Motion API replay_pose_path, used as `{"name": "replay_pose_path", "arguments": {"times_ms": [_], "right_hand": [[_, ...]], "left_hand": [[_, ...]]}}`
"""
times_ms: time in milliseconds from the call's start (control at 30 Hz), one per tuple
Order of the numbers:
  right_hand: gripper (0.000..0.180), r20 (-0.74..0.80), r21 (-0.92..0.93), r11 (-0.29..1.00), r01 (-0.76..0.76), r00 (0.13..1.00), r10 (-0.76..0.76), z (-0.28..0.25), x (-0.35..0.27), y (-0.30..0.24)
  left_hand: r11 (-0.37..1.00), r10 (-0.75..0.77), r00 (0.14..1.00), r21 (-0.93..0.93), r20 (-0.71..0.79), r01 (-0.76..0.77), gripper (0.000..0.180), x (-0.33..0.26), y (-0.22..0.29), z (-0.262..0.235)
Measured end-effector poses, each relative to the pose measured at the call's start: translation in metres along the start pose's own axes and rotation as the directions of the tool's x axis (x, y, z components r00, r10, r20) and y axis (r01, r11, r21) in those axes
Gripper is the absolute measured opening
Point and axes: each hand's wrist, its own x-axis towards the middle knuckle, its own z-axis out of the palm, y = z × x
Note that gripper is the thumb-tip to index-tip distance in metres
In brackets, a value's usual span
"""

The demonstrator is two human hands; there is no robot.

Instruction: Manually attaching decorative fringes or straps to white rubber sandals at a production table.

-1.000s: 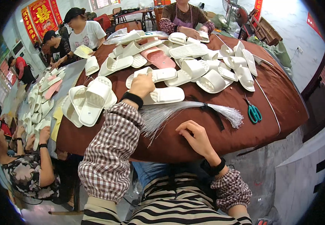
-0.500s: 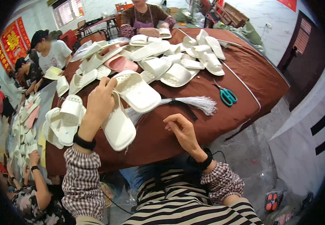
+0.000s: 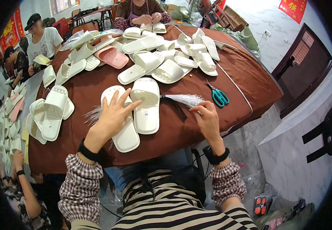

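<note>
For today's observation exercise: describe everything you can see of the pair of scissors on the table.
The scissors have teal handle loops and slim metal blades. They lie flat on the brown tablecloth near the table's right edge, handles toward the person, tips pointing away, blades seemingly closed. Nothing touches them; the right hand and a bundle of white strands lie just to their left.

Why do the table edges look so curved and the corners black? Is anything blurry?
Head view: fisheye lens bends the brown table toward the rim, with black corners; even daylight, soft shadows; left hand, right hand and white slippers look sharp.

Left hand (image 3: 114,115) splayed, right hand (image 3: 207,120) seemingly pinching
</note>
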Motion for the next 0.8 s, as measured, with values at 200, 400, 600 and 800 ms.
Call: {"name": "replay_pose_path", "arguments": {"times_ms": [200,400,600,800], "right_hand": [[0.009,0.109,-0.136,0.986,0.096,0.991,-0.082,0.027,0.026,0.003],[0.011,0.195,-0.186,0.971,0.149,0.974,-0.112,0.042,0.033,0.009],[0.014,0.241,0.216,0.957,-0.196,0.96,0.142,0.027,0.031,0.021],[0.015,0.091,0.384,0.807,-0.449,0.888,0.451,-0.029,0.02,0.068]], "left_hand": [[1.0,0.013,0.995,-0.012,-0.096,-0.014,0.058,-0.01,0.004,0.007],[1.0,-0.005,0.99,-0.006,-0.14,0.004,0.057,-0.011,0.005,0.013],[1.0,-0.021,0.985,0.017,-0.17,0.024,0.055,-0.011,0.007,0.018],[0.996,-0.043,0.971,0.067,-0.234,0.06,0.046,-0.008,0.009,0.032]]}}
